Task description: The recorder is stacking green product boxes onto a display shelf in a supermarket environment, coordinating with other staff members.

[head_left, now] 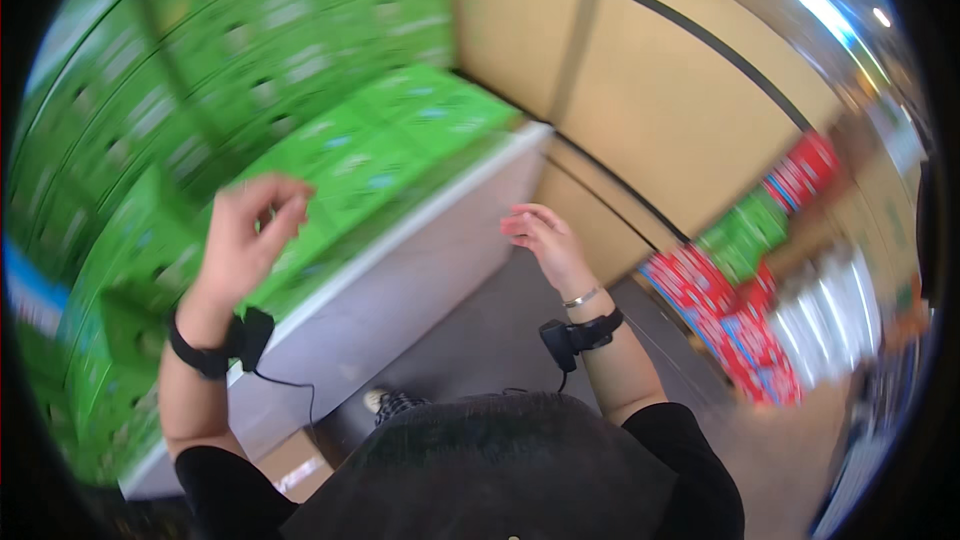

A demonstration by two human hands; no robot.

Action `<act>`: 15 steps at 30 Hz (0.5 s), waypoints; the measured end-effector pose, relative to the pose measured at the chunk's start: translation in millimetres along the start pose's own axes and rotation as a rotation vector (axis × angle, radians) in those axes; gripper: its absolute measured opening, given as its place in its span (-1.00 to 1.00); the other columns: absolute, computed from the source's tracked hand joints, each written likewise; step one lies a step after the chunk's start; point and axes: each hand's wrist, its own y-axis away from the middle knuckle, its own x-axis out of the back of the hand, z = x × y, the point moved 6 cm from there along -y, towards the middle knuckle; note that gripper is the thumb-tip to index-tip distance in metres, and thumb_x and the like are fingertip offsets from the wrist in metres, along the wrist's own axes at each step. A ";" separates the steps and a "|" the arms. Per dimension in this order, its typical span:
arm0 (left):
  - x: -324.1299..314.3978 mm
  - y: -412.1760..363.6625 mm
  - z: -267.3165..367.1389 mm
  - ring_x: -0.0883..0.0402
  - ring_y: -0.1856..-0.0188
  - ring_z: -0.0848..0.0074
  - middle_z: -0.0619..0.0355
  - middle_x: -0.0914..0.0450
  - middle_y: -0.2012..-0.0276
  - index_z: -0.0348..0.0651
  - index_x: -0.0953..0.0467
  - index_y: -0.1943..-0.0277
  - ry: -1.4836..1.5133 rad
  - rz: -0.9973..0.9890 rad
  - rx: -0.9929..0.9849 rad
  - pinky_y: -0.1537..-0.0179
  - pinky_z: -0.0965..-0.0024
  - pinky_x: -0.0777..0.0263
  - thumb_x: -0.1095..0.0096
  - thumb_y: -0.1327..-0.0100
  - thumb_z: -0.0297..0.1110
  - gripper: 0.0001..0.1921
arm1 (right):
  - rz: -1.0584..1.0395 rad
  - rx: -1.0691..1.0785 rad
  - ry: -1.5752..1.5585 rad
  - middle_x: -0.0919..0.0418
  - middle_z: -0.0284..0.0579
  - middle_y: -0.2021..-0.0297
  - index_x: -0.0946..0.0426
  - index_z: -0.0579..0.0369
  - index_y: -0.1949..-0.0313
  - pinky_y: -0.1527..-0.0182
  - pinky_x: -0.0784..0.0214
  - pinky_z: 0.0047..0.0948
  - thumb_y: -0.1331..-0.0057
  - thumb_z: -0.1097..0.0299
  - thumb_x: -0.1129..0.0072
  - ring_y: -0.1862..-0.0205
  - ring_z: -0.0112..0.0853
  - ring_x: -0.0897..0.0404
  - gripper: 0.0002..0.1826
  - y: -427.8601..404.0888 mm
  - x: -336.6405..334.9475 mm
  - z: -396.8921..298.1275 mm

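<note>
My left hand [251,229] is raised over a low layer of green printed cartons [375,142]. Its fingers are loosely curled, with a small gap at the thumb, and I see nothing held in it. The cartons rest on a platform with a white edge and a pale front panel [420,285]. To the right of that panel hangs my right hand [551,244], over the dark floor, its fingers bent and nothing visible in it. Black straps with small devices circle both wrists, and a silver bracelet [582,298] is on the right one. Blur softens the details.
Tall stacks of green cartons [247,30] rise behind the platform. A tan panelled wall [660,82] stands ahead. Red packages [720,315] and shiny silvery packs [829,322] are piled at the right. A brown cardboard box [296,461] sits on the floor by my left elbow.
</note>
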 end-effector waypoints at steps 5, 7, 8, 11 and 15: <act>-269.9 -8.9 -15.5 -0.41 0.60 0.63 0.18 -0.43 0.64 -0.34 -0.43 0.42 0.488 -0.192 0.180 0.54 0.61 -0.27 0.05 -0.14 -0.40 -0.83 | 0.384 -0.024 -0.037 -0.48 -0.11 0.35 -0.30 0.17 0.15 0.24 -0.25 -0.55 -0.24 0.32 0.22 0.26 -0.44 -0.45 -0.75 121.6 211.5 -6.1; -370.0 -16.2 -4.5 -0.41 0.60 0.63 0.17 -0.44 0.64 -0.34 -0.43 0.40 0.576 -0.295 0.335 0.52 0.61 -0.28 0.07 -0.15 -0.40 -0.82 | 0.485 -0.010 -0.079 -0.47 -0.13 0.36 -0.30 0.17 0.16 0.25 -0.24 -0.56 -0.24 0.32 0.23 0.28 -0.45 -0.45 -0.75 166.0 279.1 -13.5; -433.2 -6.5 1.3 -0.41 0.59 0.62 0.16 -0.45 0.64 -0.34 -0.43 0.39 0.579 -0.364 0.361 0.51 0.61 -0.28 0.07 -0.15 -0.40 -0.83 | 0.534 0.003 -0.121 -0.48 -0.17 0.35 -0.32 0.15 0.16 0.27 -0.23 -0.58 -0.24 0.31 0.22 0.29 -0.49 -0.45 -0.75 192.4 320.4 -0.1; -566.3 -6.0 42.5 -0.43 0.58 0.61 0.14 -0.47 0.62 -0.32 -0.43 0.36 0.613 -0.611 0.421 0.50 0.59 -0.29 0.07 -0.15 -0.38 -0.82 | 0.694 0.019 -0.166 -0.48 -0.19 0.33 -0.33 0.15 0.17 0.28 -0.22 -0.60 -0.23 0.30 0.21 0.29 -0.51 -0.45 -0.75 250.8 413.4 -8.3; -715.0 -27.7 95.4 -0.44 0.55 0.61 0.14 -0.48 0.59 -0.32 -0.42 0.35 0.593 -0.928 0.403 0.49 0.58 -0.31 0.07 -0.15 -0.36 -0.81 | 0.891 0.039 -0.229 -0.48 -0.18 0.33 -0.33 0.15 0.17 0.30 -0.23 -0.59 -0.23 0.30 0.20 0.29 -0.49 -0.45 -0.74 298.0 533.5 15.1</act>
